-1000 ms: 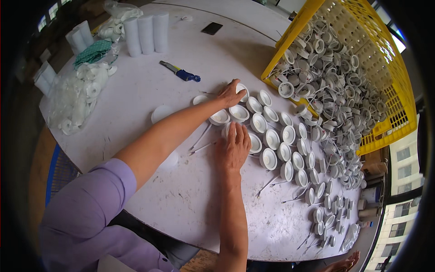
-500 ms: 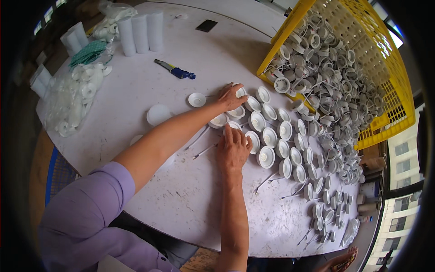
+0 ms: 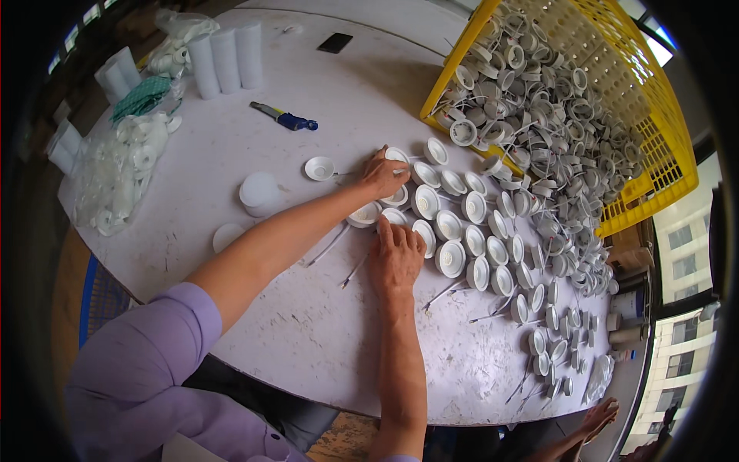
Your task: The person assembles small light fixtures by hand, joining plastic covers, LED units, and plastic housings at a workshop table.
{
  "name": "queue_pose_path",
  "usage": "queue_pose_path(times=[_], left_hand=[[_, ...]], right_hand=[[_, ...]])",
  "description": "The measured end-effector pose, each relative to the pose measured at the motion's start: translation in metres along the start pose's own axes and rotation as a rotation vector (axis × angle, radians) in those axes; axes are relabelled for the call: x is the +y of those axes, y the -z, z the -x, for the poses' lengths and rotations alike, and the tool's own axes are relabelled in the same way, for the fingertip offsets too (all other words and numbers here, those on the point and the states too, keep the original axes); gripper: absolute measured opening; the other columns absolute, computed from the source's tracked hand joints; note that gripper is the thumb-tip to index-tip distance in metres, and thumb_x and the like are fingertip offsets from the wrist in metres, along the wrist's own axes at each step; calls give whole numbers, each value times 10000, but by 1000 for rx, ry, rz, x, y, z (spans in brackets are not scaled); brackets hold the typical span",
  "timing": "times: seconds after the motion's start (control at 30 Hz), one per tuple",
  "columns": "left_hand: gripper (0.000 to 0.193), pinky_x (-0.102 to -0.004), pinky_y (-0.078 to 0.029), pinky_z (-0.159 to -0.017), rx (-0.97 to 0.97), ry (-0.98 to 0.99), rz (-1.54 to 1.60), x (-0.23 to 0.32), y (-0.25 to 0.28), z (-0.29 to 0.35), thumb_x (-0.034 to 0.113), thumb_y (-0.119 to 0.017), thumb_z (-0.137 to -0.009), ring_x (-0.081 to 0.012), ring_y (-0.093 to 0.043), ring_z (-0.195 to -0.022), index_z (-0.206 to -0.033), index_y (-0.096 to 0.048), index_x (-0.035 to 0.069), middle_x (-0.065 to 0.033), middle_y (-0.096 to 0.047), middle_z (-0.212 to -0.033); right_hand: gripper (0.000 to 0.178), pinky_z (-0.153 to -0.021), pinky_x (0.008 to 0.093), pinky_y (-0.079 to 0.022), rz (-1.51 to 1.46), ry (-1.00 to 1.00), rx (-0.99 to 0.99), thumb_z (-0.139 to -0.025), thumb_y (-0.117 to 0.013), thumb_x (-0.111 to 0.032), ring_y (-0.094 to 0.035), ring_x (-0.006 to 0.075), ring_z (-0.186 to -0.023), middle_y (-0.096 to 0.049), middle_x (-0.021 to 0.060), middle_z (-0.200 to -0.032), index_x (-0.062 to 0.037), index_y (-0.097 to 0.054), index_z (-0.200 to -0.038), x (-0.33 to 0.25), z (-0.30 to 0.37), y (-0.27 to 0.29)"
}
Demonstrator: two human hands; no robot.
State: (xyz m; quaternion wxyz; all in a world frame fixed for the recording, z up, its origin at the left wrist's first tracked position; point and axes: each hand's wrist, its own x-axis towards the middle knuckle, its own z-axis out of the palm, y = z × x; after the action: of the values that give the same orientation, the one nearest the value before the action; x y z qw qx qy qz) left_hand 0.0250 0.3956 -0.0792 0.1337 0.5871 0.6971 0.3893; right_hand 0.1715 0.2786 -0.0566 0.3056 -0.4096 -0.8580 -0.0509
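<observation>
head view: the white round lamp housings (image 3: pixel 454 231) lie in close rows on the white table (image 3: pixel 308 339), each trailing thin wires, so a careless sweep of a wrist would likely snag a wire and drag neighbours out of line. the left hand (image 3: pixel 382 174) reaches forward across the table, fingers curled together on the housing at the row's far end (image 3: pixel 396 156). the right hand (image 3: pixel 395 258) lies flat, palm down, fingers slightly apart, tips touching two housings. the yellow crate (image 3: pixel 654 131) holds many more.

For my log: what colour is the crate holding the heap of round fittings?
Yellow crate, seen clearly in the head view.
</observation>
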Motion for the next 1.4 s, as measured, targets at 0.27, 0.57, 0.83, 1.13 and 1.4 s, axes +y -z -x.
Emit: queue_pose_path(times=[0.27,0.57,0.83,1.13,1.4], left_hand=[[310,-381,-330,-1025,8,39,52,23,-15,29,308,-609,-783,-397,-371,-1240,-1045,-664,152,-316,-437,-1251],[329,-404,-327,-1022,72,52,106,47,-30,64,273,-604,-785,-430,-354,-1236,-1066,-639,105,-340,-377,-1289],[328,-397,-337,-1017,112,90,96,73,-45,92,271,-594,-781,-434,-355,-1232,-1043,-649,82,-353,-359,-1294],[304,-432,-375,-972,186,106,74,104,-65,119,224,-559,-777,-440,-422,-1174,-1039,-643,94,-362,-304,-1330],[349,-419,-331,-1011,147,172,95,140,-78,150,239,-574,-796,-439,-340,-1245,-1110,-611,89,-368,-278,-1341]], right_hand=[[386,-885,378,-378,35,27,18,-692,-619,-107,-560,183,-901,-602,17,-878,-131,-586,-1075,19,22,19],[408,-878,391,-389,-30,95,15,-669,-629,-91,-560,187,-917,-606,9,-913,-121,-581,-1073,39,47,48],[453,-868,398,-397,-51,126,6,-632,-650,-80,-558,198,-913,-604,23,-920,-123,-580,-1077,60,75,71],[448,-819,386,-410,-57,146,13,-625,-649,-75,-559,213,-884,-603,24,-908,-123,-587,-1065,84,100,96],[439,-788,380,-420,-69,154,-7,-614,-651,-56,-557,216,-863,-602,25,-899,-118,-590,-1044,101,126,129]])
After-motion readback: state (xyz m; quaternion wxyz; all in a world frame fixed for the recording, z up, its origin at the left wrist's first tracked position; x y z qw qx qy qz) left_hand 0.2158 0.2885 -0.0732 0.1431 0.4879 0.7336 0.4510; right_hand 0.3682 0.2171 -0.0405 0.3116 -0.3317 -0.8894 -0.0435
